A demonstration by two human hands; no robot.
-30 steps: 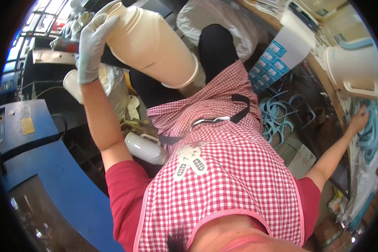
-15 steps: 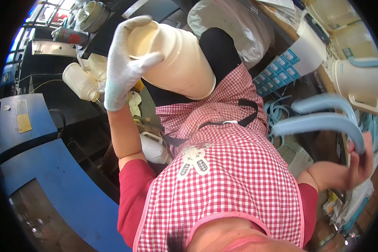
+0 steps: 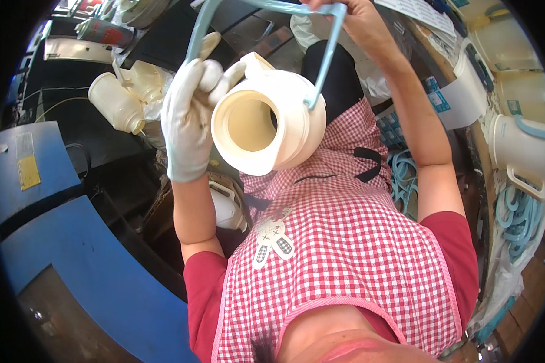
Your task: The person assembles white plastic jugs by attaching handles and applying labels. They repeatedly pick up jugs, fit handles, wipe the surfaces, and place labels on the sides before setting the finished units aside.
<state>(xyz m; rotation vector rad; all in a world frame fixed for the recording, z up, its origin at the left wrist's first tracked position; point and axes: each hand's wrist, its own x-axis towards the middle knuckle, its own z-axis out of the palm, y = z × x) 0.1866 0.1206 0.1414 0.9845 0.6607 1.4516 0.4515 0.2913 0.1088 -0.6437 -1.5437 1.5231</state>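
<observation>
Jug body, cream (image 3: 303,136), before gingham apron (image 3: 345,254); pale-blue handle (image 3: 331,57), pinched by bare right hand (image 3: 358,25) (gloved left hand (image 3: 188,124): grip unclear). Step: seemingly handle-fitting; next calls for aligned ends.

Illumination: diffuse daylight; the barred metal window (image 3: 35,37) at upper left is overexposed. The cream cylindrical plastic jug (image 3: 300,130) is bright outside, shaded inside. Deep shadow lies beside the blue metal cabinet (image 3: 97,260). Fisheye distortion bows the left edge of the worn wooden bench surface (image 3: 484,148); picture corners are black. Peripheral detail is soft.
</observation>
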